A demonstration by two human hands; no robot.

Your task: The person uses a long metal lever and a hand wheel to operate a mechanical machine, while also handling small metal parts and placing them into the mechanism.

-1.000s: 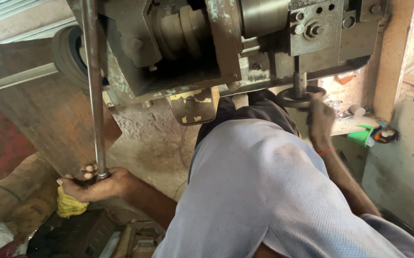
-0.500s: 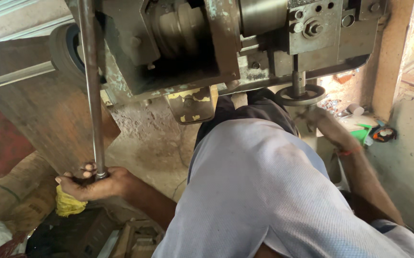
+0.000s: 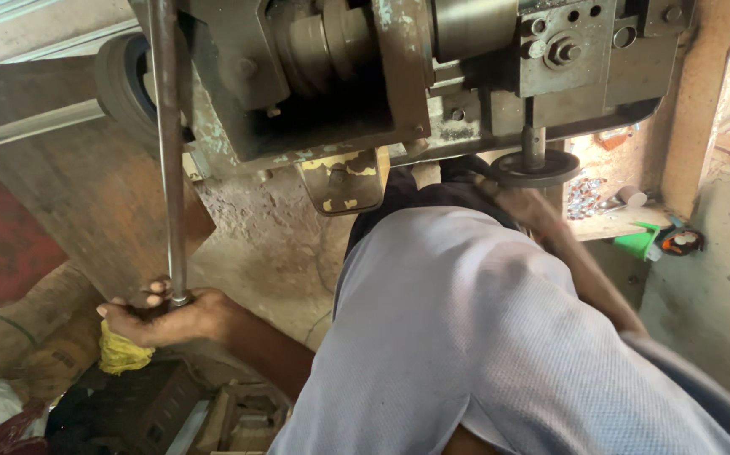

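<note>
Below the machine housing (image 3: 398,76), the left hand (image 3: 171,316) grips the steel rod's (image 3: 168,152) lower end; the right hand (image 3: 521,206) touches the round disc (image 3: 536,167), grip indiscernible.

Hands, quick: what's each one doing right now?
Left hand: closed around the lower end of the long metal rod.
Right hand: up at the round disc under the machine; grip cannot be told.

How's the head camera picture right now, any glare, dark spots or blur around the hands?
Head view: left hand on the steel rod is sharp and evenly lit; right hand under the round wheel sits in machine shadow, slightly soft; the doorway at far right is overexposed; wide-lens bending at the edges.
</note>
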